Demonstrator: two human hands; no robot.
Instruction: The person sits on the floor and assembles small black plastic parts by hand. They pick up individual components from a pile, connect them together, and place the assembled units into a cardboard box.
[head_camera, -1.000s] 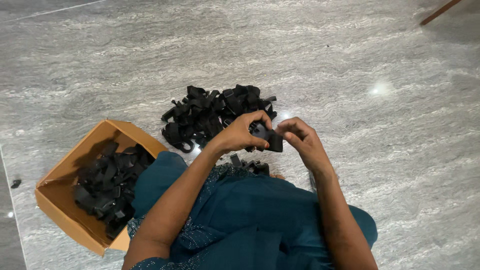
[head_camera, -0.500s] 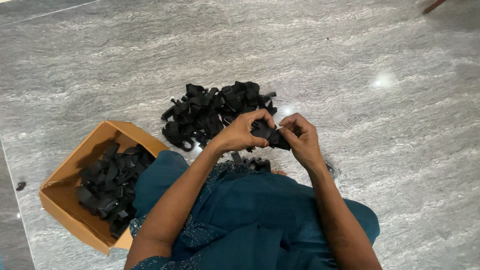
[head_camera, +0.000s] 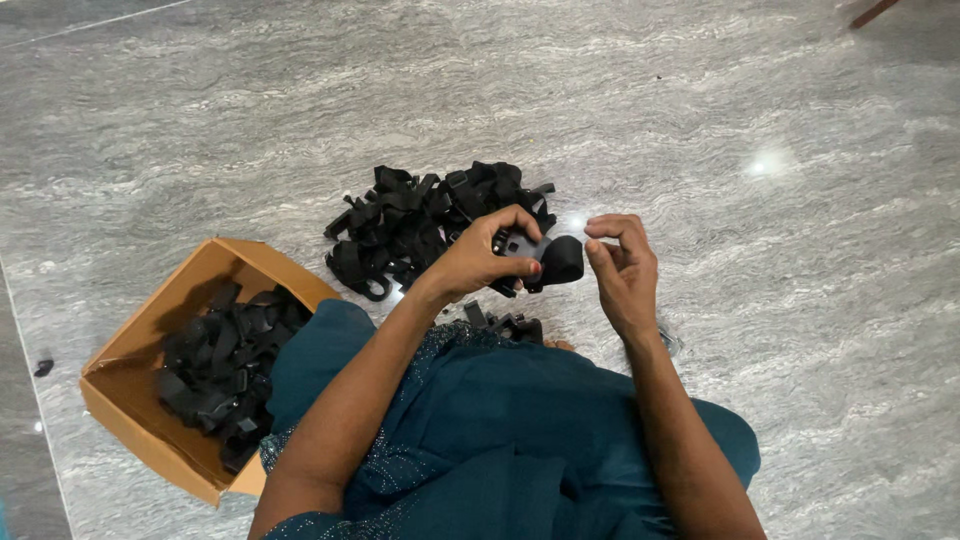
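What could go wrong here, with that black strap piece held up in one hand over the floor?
1. Only the left hand holds the black strap piece; the right hand is just off it, so a loose grip might let it drop onto the marble floor.
2. The pile of black straps looks tangled; a dropped piece could get lost among them.
3. More black parts lie close by the lap, where they could be knocked or sat on.

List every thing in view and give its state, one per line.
left hand: closed on the black strap piece, held above the floor
right hand: fingers curled, apart from the piece, holding nothing visible
cardboard box: open, partly filled with black pieces
strap pile: loose heap on the marble floor
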